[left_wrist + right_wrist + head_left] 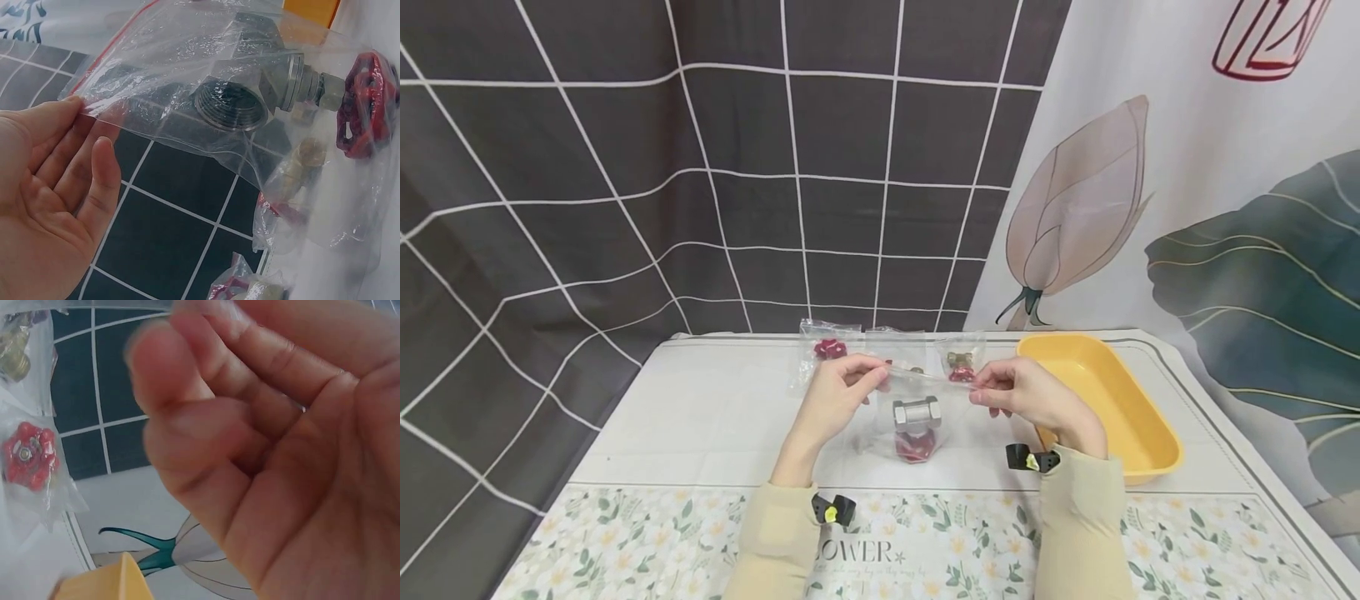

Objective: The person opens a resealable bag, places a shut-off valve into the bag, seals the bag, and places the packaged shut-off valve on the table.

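A clear zip bag [169, 81] hangs by its top edge between my two hands, above the table. In it is a steel gate valve [917, 412] with a threaded opening and a red handwheel [369, 106], which points downward in the head view. My left hand [844, 392] pinches one top corner of the bag between thumb and forefinger, the other fingers loosely bent. At the opposite corner, my right hand [1033, 398] pinches the edge with thumb and fingertips. In the right wrist view that hand covers most of the picture, and its grip on the plastic is partly hidden.
Behind the held bag lie other clear bags: one with a red handwheel [831, 349] at left, one with a brass valve [960, 362] at right, another partly covered between them. A yellow tray [1167, 450] stands right, close to my right wrist. A floral cloth [662, 533] covers the table's front.
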A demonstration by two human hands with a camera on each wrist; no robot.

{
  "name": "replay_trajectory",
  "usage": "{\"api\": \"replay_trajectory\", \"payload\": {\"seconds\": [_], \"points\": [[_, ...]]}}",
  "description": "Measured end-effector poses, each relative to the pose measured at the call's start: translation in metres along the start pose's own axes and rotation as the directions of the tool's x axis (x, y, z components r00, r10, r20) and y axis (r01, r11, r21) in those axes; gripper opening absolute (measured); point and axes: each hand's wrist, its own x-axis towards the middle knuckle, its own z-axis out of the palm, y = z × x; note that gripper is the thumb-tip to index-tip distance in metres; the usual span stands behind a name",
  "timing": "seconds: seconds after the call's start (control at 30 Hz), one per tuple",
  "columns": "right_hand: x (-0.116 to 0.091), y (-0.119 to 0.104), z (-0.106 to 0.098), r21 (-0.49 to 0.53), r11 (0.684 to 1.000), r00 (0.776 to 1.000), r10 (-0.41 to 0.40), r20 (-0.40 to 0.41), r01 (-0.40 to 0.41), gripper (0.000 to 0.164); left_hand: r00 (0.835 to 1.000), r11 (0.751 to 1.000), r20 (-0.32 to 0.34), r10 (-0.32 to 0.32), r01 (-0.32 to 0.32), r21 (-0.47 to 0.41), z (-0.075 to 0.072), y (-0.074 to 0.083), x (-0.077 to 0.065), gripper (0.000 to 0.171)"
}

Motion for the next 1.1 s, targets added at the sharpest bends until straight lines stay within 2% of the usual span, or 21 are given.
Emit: {"api": "replay_trajectory", "payload": {"seconds": [0.13,0.47,0.57,0.7,0.8,0.97,1.03,1.1], "points": [[-0.002,0.000,-0.002,0.017,1.000,1.000,-0.010,0.002,0.010,0.011,1.000,1.000,-0.006,-0.008,0.008,0.007,-0.002,-0.002,0.000,0.018],[0.001,0.001,0.003,-0.014,1.000,0.998,-0.014,-0.063,0.013,0.007,0.999,0.999,-0.033,0.011,-0.010,0.033,-0.001,-0.002,-0.002,0.018],[0.003,0.002,0.005,0.025,1.000,0.997,0.001,-0.077,0.001,0.008,1.000,1.000,-0.025,0.003,-0.003,0.021,-0.002,-0.005,-0.001,0.019],[0.008,0.001,0.009,0.098,0.995,0.998,0.008,-0.065,-0.002,0.012,0.999,1.000,0.038,-0.012,0.012,-0.001,-0.006,-0.007,0.000,0.027],[0.011,0.002,0.012,0.126,0.992,0.999,0.009,-0.045,-0.003,0.019,0.993,0.999,0.115,-0.040,0.036,0.035,-0.007,-0.007,0.001,0.039],[0.014,0.012,0.023,0.122,0.992,0.999,0.024,0.048,-0.029,0.042,0.958,0.978,0.257,-0.130,0.081,0.195,-0.003,-0.015,-0.005,0.053],[0.015,0.017,0.029,0.104,0.994,0.997,0.019,0.078,-0.027,0.045,0.942,0.964,0.294,-0.159,0.085,0.251,0.000,-0.020,-0.009,0.054],[0.015,0.020,0.034,0.089,0.996,0.997,0.005,0.082,-0.013,0.043,0.937,0.953,0.308,-0.167,0.074,0.293,0.002,-0.024,-0.012,0.054]]}}
